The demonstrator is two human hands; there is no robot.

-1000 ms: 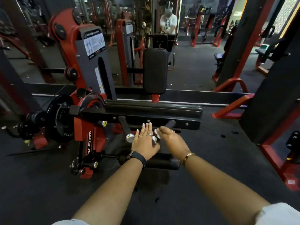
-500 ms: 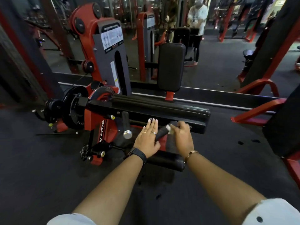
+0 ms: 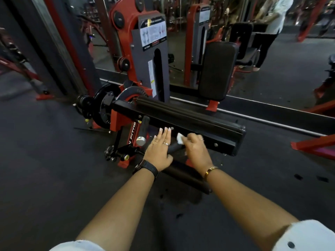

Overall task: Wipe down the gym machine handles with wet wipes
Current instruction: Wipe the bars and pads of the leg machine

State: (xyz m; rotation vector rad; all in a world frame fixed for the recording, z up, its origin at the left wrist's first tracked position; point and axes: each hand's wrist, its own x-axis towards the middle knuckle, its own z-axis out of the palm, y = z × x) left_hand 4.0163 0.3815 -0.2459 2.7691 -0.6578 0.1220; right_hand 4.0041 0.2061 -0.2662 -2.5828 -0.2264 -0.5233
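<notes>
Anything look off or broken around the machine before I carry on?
Nothing on the machine looks broken or askew. Only a few small dark scraps lie on the floor right of the machine; too small to identify. The right hand holds the wipe on the handle.

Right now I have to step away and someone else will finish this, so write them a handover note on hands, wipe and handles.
Left hand: flat, fingers straight, holds nothing, at the near end of the right handle.
Right hand: grips the wipe round that handle, farther up.
Done: right handle is being wiped.
To do: finish it. The left handle has no hand on it, and whether it was wiped does not show.
</notes>
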